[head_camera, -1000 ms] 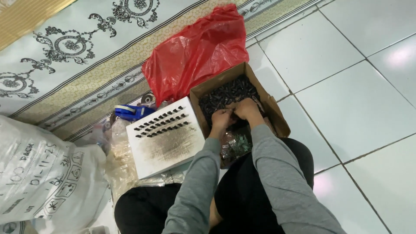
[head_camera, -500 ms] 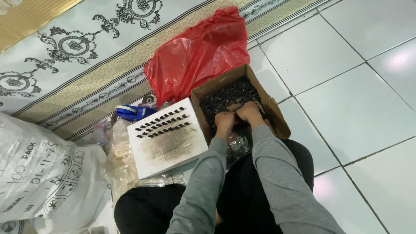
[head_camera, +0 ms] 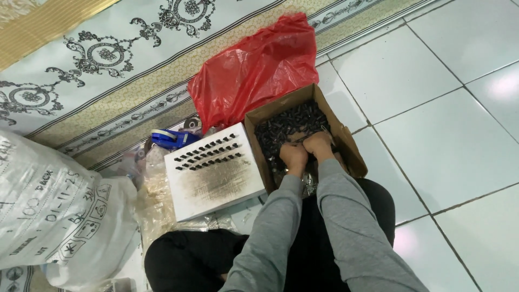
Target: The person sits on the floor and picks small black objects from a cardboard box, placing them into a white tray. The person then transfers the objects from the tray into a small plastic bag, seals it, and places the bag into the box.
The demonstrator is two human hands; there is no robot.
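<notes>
Beyond the hands a patterned mat (head_camera: 108,65) with dark scrollwork lay flat on glossy pale floor tiles (head_camera: 443,108); far to their left slumped a woven white sack (head_camera: 48,216), coarse and creased; just past the box sat a crinkled red plastic bag (head_camera: 254,70); the open cardboard box (head_camera: 346,146), brown and rectangular, ran lengthwise away from the person, tilted slightly rightward; just left of the hands lay a smudged white square board (head_camera: 216,181) bearing rows of small dark pieces; the box held a heap of small black parts (head_camera: 292,124); the left hand (head_camera: 294,157) and right hand (head_camera: 319,145) rested side by side in that heap, fingers curled down; what they gripped could not be told.
</notes>
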